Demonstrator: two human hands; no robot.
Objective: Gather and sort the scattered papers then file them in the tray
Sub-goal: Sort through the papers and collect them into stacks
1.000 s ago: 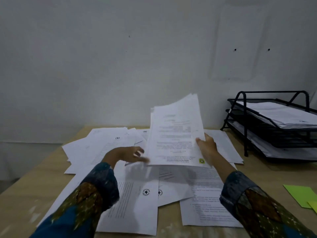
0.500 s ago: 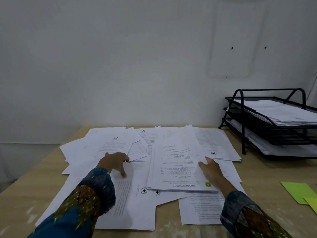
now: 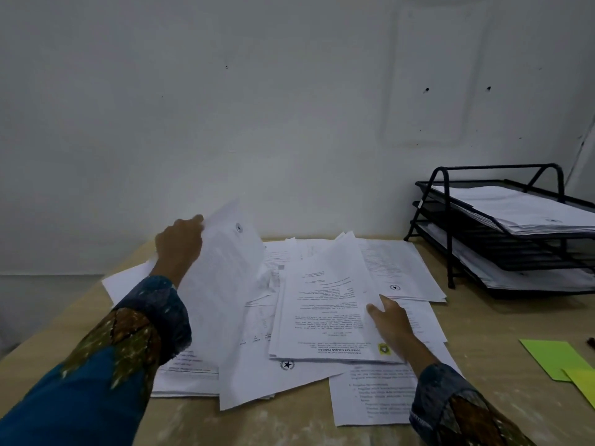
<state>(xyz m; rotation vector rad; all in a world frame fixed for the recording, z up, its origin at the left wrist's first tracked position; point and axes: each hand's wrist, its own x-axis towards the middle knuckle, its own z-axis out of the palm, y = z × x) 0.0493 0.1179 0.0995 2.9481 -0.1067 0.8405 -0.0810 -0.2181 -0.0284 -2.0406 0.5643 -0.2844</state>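
Partly, lifted sheet point(image 3: 225, 284) hides left hand point(image 3: 180, 244) (print blurred)

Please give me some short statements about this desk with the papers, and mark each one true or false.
1. The left hand holds a lifted sheet by its far edge. True.
2. The right hand grips the black tray. False: it rests on the printed stack on the table.
3. The top tier of the black tray is empty. False: papers lie in the black tray's top tier.
4. A green paper lies on the table, to the right of the white sheets. True.
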